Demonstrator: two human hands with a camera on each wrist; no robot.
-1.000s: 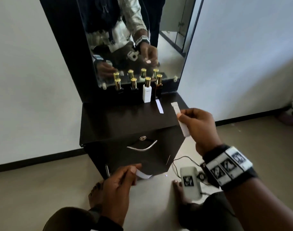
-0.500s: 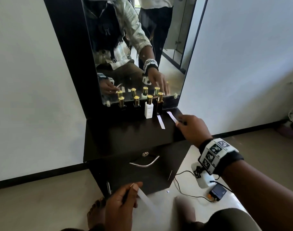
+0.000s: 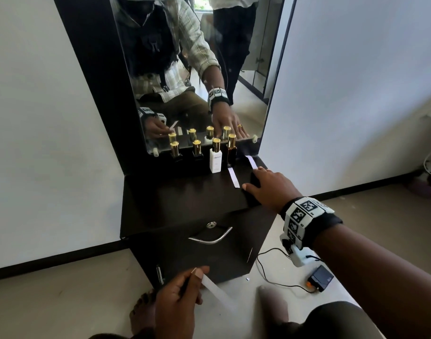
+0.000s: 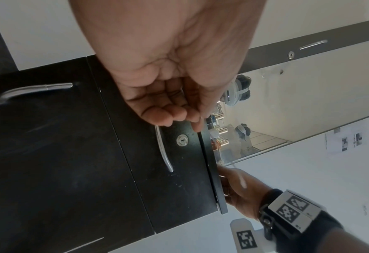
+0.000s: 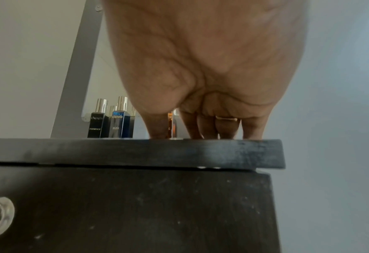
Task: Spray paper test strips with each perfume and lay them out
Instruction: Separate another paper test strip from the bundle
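Four gold-capped perfume bottles stand in a row at the mirror's foot: two dark ones (image 3: 174, 150) (image 3: 197, 149), a white one (image 3: 215, 159) and an amber one (image 3: 231, 152). Two white paper strips lie on the black dresser top (image 3: 172, 201): one (image 3: 234, 177) in front of the amber bottle, another (image 3: 251, 161) to its right. My right hand (image 3: 256, 183) rests flat on the top with straight fingers (image 5: 203, 130), covering that right strip's near end. My left hand (image 3: 197, 274) is low, in front of the drawer, pinching a further strip (image 3: 216, 293) between thumb and fingers.
Below the top is a drawer with a curved metal handle (image 3: 210, 237) and a lock (image 3: 210, 225). The mirror (image 3: 197, 69) reflects me and a standing person. A cable and a small black device (image 3: 320, 281) lie on the floor at the right; bare feet sit below.
My right hand carried its strip forward and laid it on the dresser top, right of the first strip, and now lies flat there. My left hand still holds its strip low down.
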